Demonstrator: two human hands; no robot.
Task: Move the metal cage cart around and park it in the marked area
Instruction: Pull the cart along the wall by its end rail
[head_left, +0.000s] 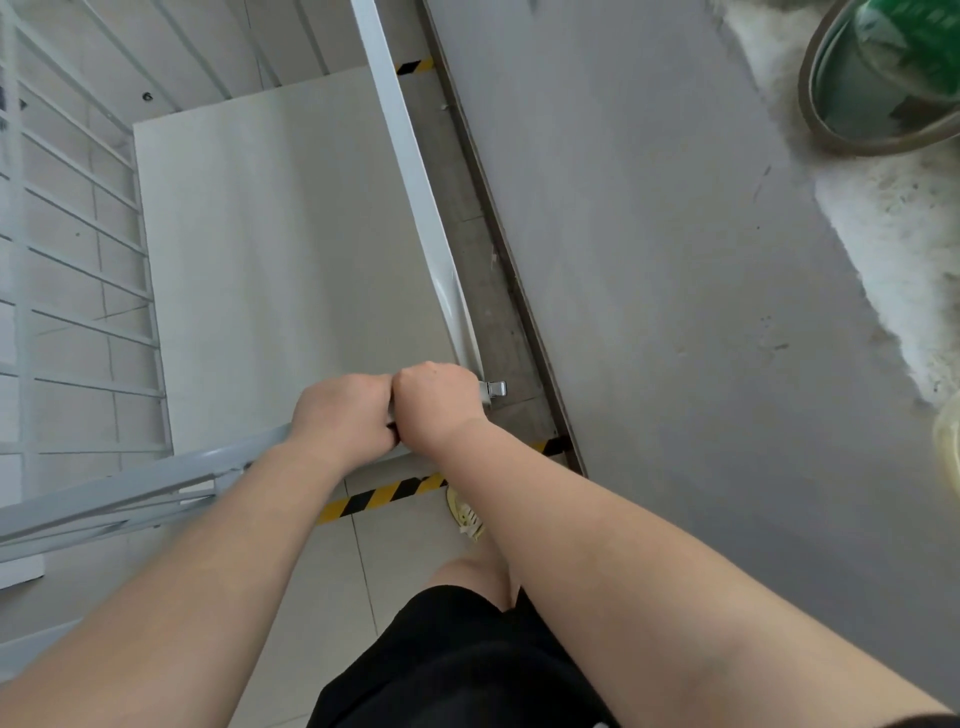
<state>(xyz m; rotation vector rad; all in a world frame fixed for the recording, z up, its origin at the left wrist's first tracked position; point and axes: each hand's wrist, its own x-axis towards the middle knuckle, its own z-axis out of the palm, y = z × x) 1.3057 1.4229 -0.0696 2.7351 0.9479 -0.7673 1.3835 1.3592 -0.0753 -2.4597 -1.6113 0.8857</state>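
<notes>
Both my hands are clamped on the top rail (218, 460) of the metal cage cart (270, 249), knuckles up, fingers curled fully round it. My left hand (343, 415) and right hand (436, 402) sit side by side and touch each other, right at the cart's near right corner. Just past my right hand, at about 3 o'clock from it, there's a small metal latch (496, 388) sticking out of the corner.

The cart fills the view from centre out to 9 and 11 o'clock: pale flat floor panel inside, white barred side (78, 249) on the left, and a solid white right edge (410, 171) running up toward 12 o'clock.

Room-wise it's tight on the right. The cart's right edge runs near a grey wall (675, 260) with only a narrow strip of darker floor between them, wider at the near end than farther up. Yellow-and-black hazard tape (384, 496) lies on the floor at 6 o'clock from my hands, just under the near rail, with another bit at the wall base by 4 o'clock and a bit more way up near 12 o'clock.

My shoe (465, 512) is just behind the near tape line. Pale tiled floor (322, 597) behind me toward 6 and 7 o'clock looks open.
</notes>
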